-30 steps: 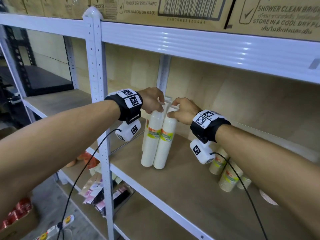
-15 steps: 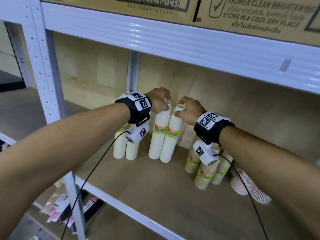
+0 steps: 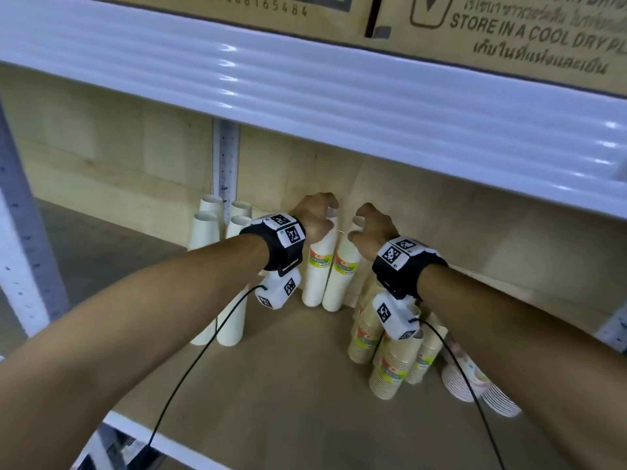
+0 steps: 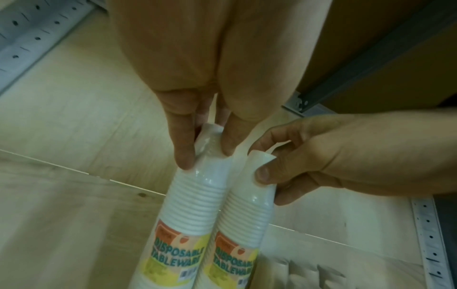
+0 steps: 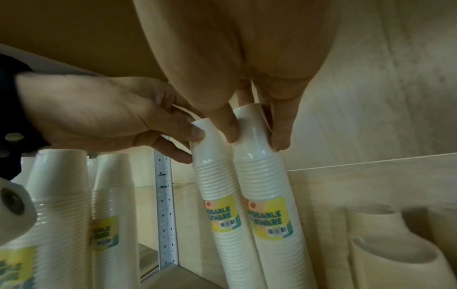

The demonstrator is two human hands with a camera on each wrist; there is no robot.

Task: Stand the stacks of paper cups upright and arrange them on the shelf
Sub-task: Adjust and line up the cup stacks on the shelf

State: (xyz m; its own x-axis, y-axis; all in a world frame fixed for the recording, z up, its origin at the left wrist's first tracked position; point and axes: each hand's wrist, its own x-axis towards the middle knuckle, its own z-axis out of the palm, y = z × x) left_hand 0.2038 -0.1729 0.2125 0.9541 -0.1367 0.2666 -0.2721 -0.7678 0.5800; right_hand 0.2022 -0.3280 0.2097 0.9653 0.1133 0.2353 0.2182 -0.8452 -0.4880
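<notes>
In the middle of the head view, the left hand [image 3: 314, 217] is gripping the top of the left white cup stack [image 3: 318, 266], and the right hand [image 3: 371, 228] is gripping the top of the right white cup stack [image 3: 342, 269]. The two stacks are standing side by side, touching each other, at the back of the wooden shelf board [image 3: 288, 385], close to the back wall. Both are leaning a little, with the tops toward the right of the frame.

In the left wrist view, the left fingers [image 4: 184, 144] are curling narrowly around the wrapped top of their stack [image 4: 195, 199], and the right hand [image 4: 321, 160] is entering from the right side, its thumb and fingers pinching the neighbour stack [image 4: 245, 211]. In the right wrist view the same grip is showing from the other side: the right fingers [image 5: 227, 125] are closing on the top of the stack [image 5: 269, 195], and the left hand [image 5: 111, 117] is coming from the left of the frame to hold the other one [image 5: 217, 195].

Four more white stacks [image 3: 207, 252] are standing upright at the left of the centre, beside the grey rear post [image 3: 225, 164]. At the lower right, several beige cup stacks [image 3: 390, 364] are leaning together, and a stack of patterned cups [image 3: 475, 385] is lying on its side just beside them. Cardboard boxes [image 3: 509, 35] are sitting on the white beam [image 3: 305, 96] in the upper part of the frame.
</notes>
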